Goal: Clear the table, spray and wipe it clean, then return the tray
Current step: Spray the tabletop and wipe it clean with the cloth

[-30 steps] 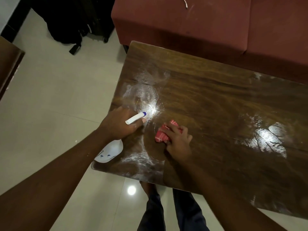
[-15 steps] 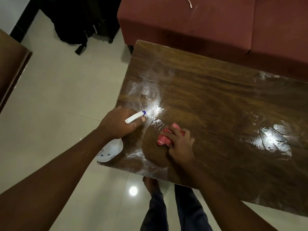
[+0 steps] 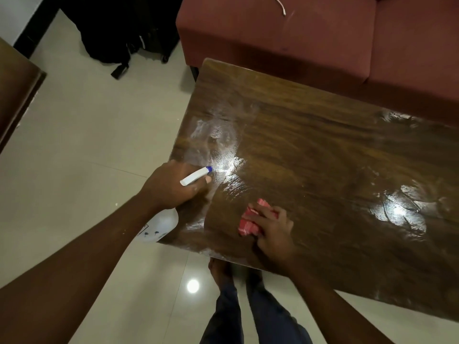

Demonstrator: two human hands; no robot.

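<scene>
A dark wooden table point(image 3: 323, 157) fills the middle and right, its top wet and streaked with white spray near the left end. My left hand point(image 3: 171, 187) grips a white spray bottle point(image 3: 159, 227) by its neck at the table's left edge. The bottle's blue-tipped nozzle point(image 3: 196, 175) points over the tabletop. My right hand point(image 3: 273, 232) presses a crumpled red and white cloth point(image 3: 250, 219) onto the table near the front edge. No tray is in view.
A maroon sofa point(image 3: 323, 40) stands right behind the table, with a white cable point(image 3: 279, 4) on its seat. Black bags point(image 3: 119, 31) lie on the tiled floor at the back left. Another wooden piece of furniture point(image 3: 15, 95) shows at the far left. My legs point(image 3: 248, 309) are below the table's front edge.
My right hand has slid the cloth to the right and toward the front edge, leaving a wiped patch. My left hand with the bottle stays in the same place.
</scene>
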